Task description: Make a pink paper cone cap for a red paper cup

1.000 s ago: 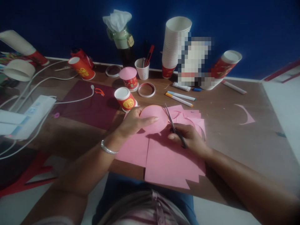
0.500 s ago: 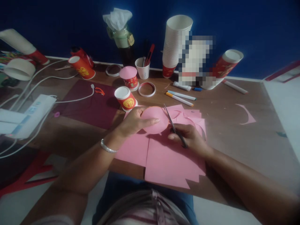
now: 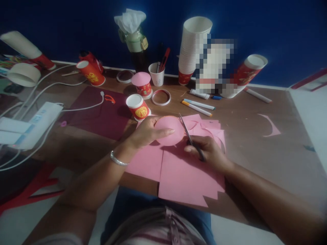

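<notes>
Between the thumb and fingers of my left hand (image 3: 149, 132) is a round pink paper disc (image 3: 167, 137), its thumb lying across the face. My right hand (image 3: 208, 151) is closed around the black handles of a pair of scissors (image 3: 189, 137). The blades point up and away, beside the disc's right edge; I cannot tell if they touch it. Beneath both hands lie pink paper sheets (image 3: 186, 180), with curved offcuts at their upper right. Just beyond my left hand stands a red paper cup (image 3: 139, 108) with a gold print and a white top.
Behind are a red cup with a pink cone top (image 3: 141, 81), a tape roll (image 3: 160, 97), markers (image 3: 198, 107), a pen cup (image 3: 156, 75) and a tall cup stack (image 3: 190, 47). A white power strip (image 3: 38, 124) with cables sits left. A pink offcut (image 3: 272, 126) lies right.
The whole view has shifted very slightly, so things sit a little farther right. Both hands keep the same hold on the disc and the scissors.
</notes>
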Demonstrator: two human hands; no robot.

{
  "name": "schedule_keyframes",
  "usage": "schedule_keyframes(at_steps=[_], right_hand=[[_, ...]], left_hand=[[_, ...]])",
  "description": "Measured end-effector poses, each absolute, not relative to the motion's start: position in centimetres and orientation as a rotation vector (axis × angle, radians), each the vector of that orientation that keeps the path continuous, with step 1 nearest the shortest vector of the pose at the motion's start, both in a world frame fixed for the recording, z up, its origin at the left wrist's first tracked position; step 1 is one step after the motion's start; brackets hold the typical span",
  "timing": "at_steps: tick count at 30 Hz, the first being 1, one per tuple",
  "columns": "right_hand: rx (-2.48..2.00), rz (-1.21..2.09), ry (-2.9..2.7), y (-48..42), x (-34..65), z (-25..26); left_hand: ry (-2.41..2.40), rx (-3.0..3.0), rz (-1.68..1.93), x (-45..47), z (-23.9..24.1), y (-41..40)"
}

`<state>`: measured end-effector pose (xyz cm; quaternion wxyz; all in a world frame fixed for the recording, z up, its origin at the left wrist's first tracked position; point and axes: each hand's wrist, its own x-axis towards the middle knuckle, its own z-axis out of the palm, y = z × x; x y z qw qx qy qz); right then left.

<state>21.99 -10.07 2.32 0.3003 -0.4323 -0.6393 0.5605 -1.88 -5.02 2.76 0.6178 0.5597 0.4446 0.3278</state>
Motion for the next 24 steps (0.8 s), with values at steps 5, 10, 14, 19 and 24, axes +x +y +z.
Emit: schedule_keyframes(at_steps=[5,10,14,19,24], right_hand=[[-1.167,1.471,-1.704,-10.04,22.07,2.43],[-1.169,1.478,-1.705,-10.03,22.21,2.48],[-1.179,1.451,-1.714,-10.07,22.3,2.09],[-1.197,1.42,-1.73,-10.09,22.39,1.74],[-1.194,1.404,-1.752,-10.09,22.44,2.0]], left_hand=[[1.051,1.284,0.759,-1.98,3.03,-5.07],[1.052,1.234,0.753,-2.12,2.98,-5.1],[1.054,1.201,0.765,-2.1,3.02,-5.09],[1.045,1.171,0.772,-2.04,3.36,-5.06],[1.066,1.177,0.765,-1.95,3.61,-5.08]])
